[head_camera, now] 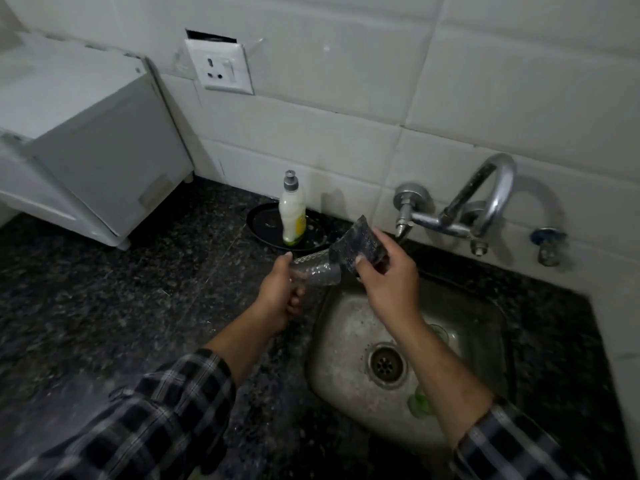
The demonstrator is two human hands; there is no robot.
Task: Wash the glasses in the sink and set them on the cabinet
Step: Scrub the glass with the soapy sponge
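Dark speckled counter [138,271] is running along a white tiled wall [381,98], with a steel sink [346,341] set into it. Just above the sink's back left corner, the left hand [277,296] is gripping a clear glass [318,272], fingers and thumb curled round one end, so the glass is lying on its side and pointing toward the middle of the sink. The right hand [388,282] is hovering over the back edge of the sink, pinching a dark scrub pad [360,242] between thumb and curled fingers. The pad's lower edge is touching the free end of the glass; whether that end is the mouth or the base, I cannot tell. Both forearms are reaching in from checked sleeves [166,410], the right one crossing over the basin. Down in the sink, a greenish glass [418,405] is lying to the right of the drain [385,364], and a second faint one [439,332] is showing beside the right forearm toward the back of the basin. A chrome tap [485,202] is sticking out of the wall behind the sink. To the sink's back left, a soap bottle [293,213] is standing upright on a black plate [259,223]. Farther left of the sink a white cabinet [86,133] is sitting on the counter, and a wall socket [221,69] is hanging crooked high above.
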